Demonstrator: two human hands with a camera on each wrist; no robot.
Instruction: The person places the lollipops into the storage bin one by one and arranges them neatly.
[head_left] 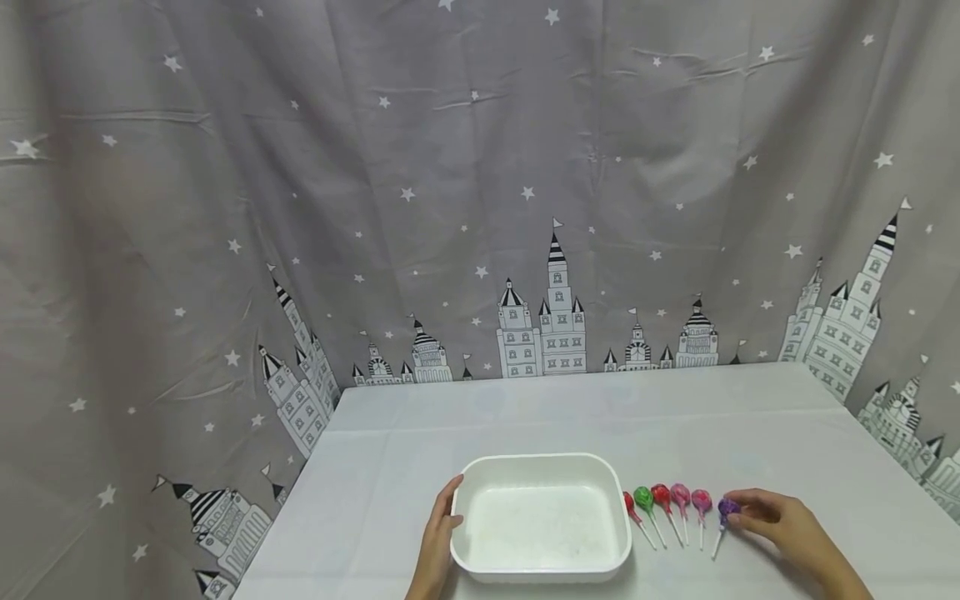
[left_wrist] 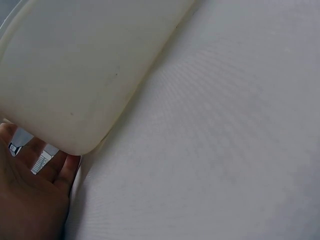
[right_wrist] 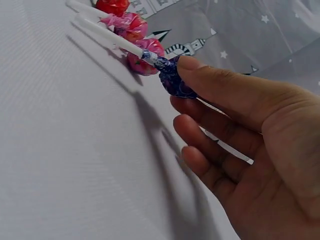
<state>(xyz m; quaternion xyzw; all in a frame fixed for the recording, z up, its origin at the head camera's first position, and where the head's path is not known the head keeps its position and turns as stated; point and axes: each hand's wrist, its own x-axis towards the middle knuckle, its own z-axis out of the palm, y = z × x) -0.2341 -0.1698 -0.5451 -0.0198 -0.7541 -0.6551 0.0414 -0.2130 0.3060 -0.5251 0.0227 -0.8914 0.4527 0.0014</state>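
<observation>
As right hand [head_left: 783, 525] pinches it, lollipop [right_wrist: 175, 86] seemingly hovers.

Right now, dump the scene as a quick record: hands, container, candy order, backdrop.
left_hand: left hand touches the tub's left side
right_hand: right hand pinches the purple lollipop between thumb and fingers
container: white tub, upright on the white table
candy_order: rightward from tub: red lollipop, green lollipop, second red lollipop, pink lollipop, second pink lollipop, then purple
purple_touching_table: cannot tell
backdrop: grey curtain with stars and castles
</observation>
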